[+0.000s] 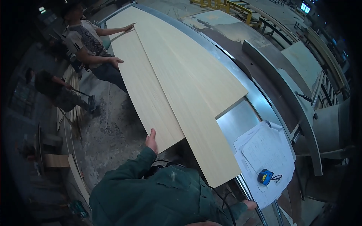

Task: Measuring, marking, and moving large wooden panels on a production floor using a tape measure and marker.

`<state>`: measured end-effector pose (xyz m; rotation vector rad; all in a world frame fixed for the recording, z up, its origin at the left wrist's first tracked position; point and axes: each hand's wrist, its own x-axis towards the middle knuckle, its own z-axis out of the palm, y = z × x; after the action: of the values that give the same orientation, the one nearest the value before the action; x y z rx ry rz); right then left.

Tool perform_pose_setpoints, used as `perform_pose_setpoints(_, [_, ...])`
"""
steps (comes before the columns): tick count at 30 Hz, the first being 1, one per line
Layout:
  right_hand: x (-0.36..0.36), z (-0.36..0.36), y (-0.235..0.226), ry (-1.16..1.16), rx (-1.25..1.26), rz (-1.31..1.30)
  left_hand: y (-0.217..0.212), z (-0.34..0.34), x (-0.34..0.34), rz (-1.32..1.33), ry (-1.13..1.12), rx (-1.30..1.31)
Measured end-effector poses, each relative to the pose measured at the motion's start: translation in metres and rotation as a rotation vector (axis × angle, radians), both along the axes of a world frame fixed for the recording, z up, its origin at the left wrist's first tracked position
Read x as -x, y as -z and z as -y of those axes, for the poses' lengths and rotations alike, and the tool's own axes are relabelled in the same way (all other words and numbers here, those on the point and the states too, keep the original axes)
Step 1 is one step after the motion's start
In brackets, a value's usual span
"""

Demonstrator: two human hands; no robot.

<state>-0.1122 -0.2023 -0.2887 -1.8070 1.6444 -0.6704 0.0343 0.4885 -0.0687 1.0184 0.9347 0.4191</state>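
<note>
My left hand (151,141) grips the near corner of a long, narrow pale wood board (152,90), thumb on top and fingers hidden beneath. This board lies along the left side of wider pale wood panels (196,94) on a metal saw table (235,116). Low at the right, my right hand (249,204) is closed over a metal rail (244,187) at the table's near end, close to sheets of paper (264,150). A blue tape measure (265,176) sits on those papers. Across from me, a co-worker (88,45) has both hands on the narrow board's far part.
A long grey guard bar (290,90) stands over the dark table surface on the right. Another person (56,90) holds a long-handled tool at the left, beside wood strips on the floor. Yellow racks (239,13) stand at the back.
</note>
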Motion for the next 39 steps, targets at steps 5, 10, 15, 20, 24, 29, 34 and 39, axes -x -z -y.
perform_pose_setpoints(5, [0.0,-0.002,-0.07,0.198,-0.072,0.263,0.013,-0.007,-0.003,0.035,0.052,0.137])
perform_pose_setpoints(10, [-0.01,-0.04,-0.153,0.351,-0.21,0.436,0.02,-0.021,-0.005,-0.032,0.145,0.154])
perform_pose_setpoints(15, [-0.031,-0.119,-0.276,0.248,-0.501,0.796,-0.01,-0.027,0.004,-0.019,0.081,0.206])
perform_pose_setpoints(20, [-0.02,-0.209,-0.346,0.14,-0.442,0.471,-0.003,-0.04,-0.001,-0.077,0.137,0.27])
perform_pose_setpoints(24, [-0.049,-0.296,-0.38,-0.218,-0.716,0.442,-0.023,-0.043,-0.006,-0.099,0.166,0.383])
perform_pose_setpoints(29, [-0.103,-0.343,-0.368,-0.568,-1.094,0.598,-0.041,-0.051,-0.005,-0.006,0.216,0.621])
perform_pose_setpoints(34, [-0.132,-0.373,-0.381,-0.723,-0.769,0.279,-0.074,-0.047,-0.014,-0.002,0.161,0.576])
perform_pose_setpoints(39, [-0.16,-0.438,-0.378,-0.923,-0.747,0.234,-0.101,-0.055,-0.027,-0.065,0.164,0.597])
